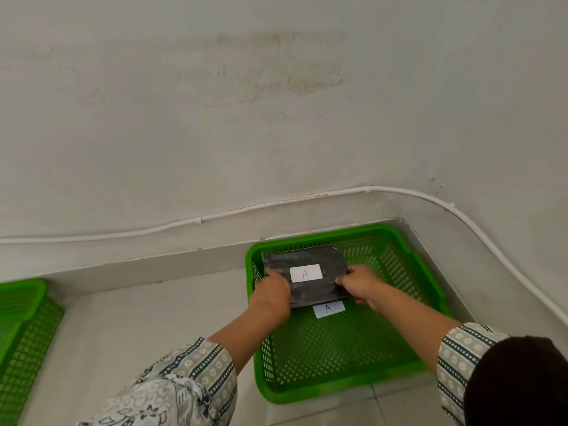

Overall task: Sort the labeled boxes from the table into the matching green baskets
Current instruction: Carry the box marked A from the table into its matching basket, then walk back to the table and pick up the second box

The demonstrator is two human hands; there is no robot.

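A flat dark grey box with a white "A" label on top is held over the far half of a green basket. My left hand grips its left edge and my right hand grips its right edge. A white "A" label lies on the mesh floor of that basket, just in front of the box. Whether the box rests on the basket floor or hangs just above it cannot be told.
A second green basket stands at the left edge on the same pale tiled floor. A plain wall with a low ledge and a white cable runs behind both baskets. A dark shape fills the bottom right corner.
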